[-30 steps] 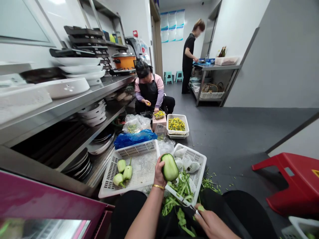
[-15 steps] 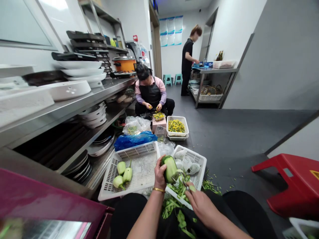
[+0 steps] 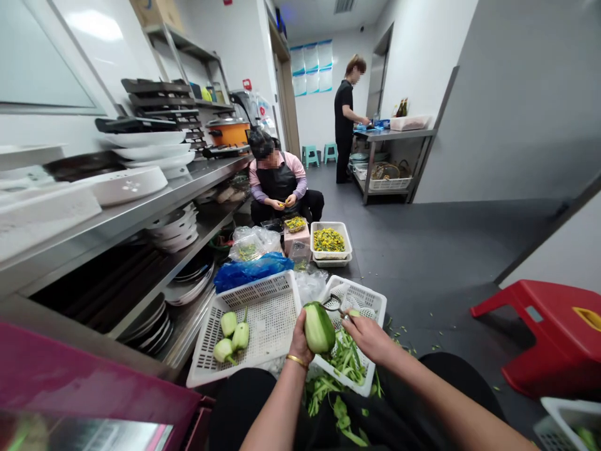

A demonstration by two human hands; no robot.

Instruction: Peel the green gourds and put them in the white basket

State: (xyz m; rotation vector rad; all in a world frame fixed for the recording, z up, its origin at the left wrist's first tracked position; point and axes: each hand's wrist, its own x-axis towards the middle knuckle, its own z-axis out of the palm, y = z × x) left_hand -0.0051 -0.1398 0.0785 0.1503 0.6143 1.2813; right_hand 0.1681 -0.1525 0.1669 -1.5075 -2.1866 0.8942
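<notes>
My left hand wraps around a thick green eggplant, its skin partly pared to pale flesh with dark green strips left on. In my right hand is a peeler; its head is at the upper right of the eggplant, and I cannot tell whether the blade touches. Below both hands, long green peelings lie in a white basket, and more have dropped on my lap. Several pale peeled eggplants rest in the larger white basket at left.
Steel shelving with stacked plates lines the left side. Ahead, a crouching person handles yellow-flowered greens near a filled basket. Another person stands at the back table. A red stool is at right, a blue bag beyond the baskets.
The peeler has gone from the eggplant's lower end up to its upper right. My left hand has turned the eggplant more upright. The view has shifted slightly.
</notes>
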